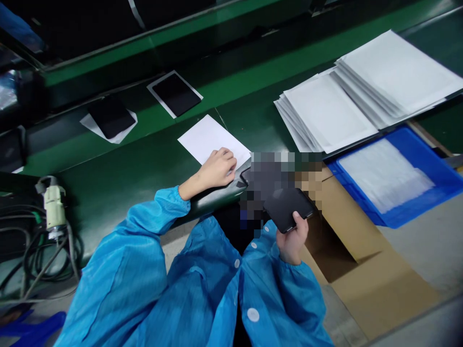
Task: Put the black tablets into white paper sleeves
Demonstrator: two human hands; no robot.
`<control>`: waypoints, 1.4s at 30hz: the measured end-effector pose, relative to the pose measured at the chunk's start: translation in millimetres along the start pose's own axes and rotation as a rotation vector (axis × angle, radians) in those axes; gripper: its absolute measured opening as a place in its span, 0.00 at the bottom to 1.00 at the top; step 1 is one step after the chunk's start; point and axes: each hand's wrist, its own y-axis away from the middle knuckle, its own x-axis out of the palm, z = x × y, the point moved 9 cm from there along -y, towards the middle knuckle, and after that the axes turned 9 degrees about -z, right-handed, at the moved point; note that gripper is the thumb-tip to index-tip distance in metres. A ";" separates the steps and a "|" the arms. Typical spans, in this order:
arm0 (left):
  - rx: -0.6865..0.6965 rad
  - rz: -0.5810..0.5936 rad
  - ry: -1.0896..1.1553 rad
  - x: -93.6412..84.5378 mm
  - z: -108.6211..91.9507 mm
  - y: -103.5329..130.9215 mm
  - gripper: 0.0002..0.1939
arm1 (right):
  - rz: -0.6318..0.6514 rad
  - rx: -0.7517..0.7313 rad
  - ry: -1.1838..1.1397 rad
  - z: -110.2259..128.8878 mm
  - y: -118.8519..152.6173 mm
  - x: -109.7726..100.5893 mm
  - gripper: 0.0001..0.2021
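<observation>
My left hand (219, 168) rests with curled fingers on the near corner of a white sheet (211, 140) lying on the green bench; whether it pinches anything is hidden. My right hand (294, 236) grips a flat black device (289, 208) by its lower edge, thumb on top, above an open cardboard box. A blurred patch covers the area between the hands, beside a small dark object (246, 177) at the bench edge. Farther back, one black device (176, 94) and another (111, 117) each lie on white sheets.
White padded envelopes (325, 113) are stacked at the right. A blue tray (441, 178) holds white sheets beside the cardboard box (383, 289). A pale power tool (54, 207) and coiled cables (29, 260) are at the left.
</observation>
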 end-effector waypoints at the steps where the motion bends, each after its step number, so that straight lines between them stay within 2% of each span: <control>1: -0.005 -0.003 -0.002 -0.3 -0.4 -0.4 0.09 | 0.007 -0.005 0.002 1.0 -0.1 0.6 0.19; 9: -0.034 -0.017 0.048 -2.0 4.7 -3.2 0.10 | -0.013 -0.015 0.008 4.1 5.4 2.9 0.21; 16: -0.055 -0.035 0.143 -2.2 13.8 -5.1 0.06 | 0.093 -0.064 0.016 6.9 16.6 18.4 0.27; 28: -0.064 -0.026 0.304 -4.6 21.8 -7.9 0.04 | 0.127 -0.052 0.021 5.5 23.6 19.6 0.26; 34: -0.099 -0.101 0.319 -6.4 21.8 -9.1 0.05 | 0.075 -0.125 0.052 9.3 31.7 11.2 0.26; 38: -0.108 -0.121 0.315 -7.5 19.2 -9.4 0.06 | 0.115 -0.160 0.087 4.5 38.9 13.2 0.25; 42: -0.174 -0.162 0.302 -10.2 23.1 -8.3 0.05 | 0.162 -0.194 0.134 1.6 42.8 14.6 0.25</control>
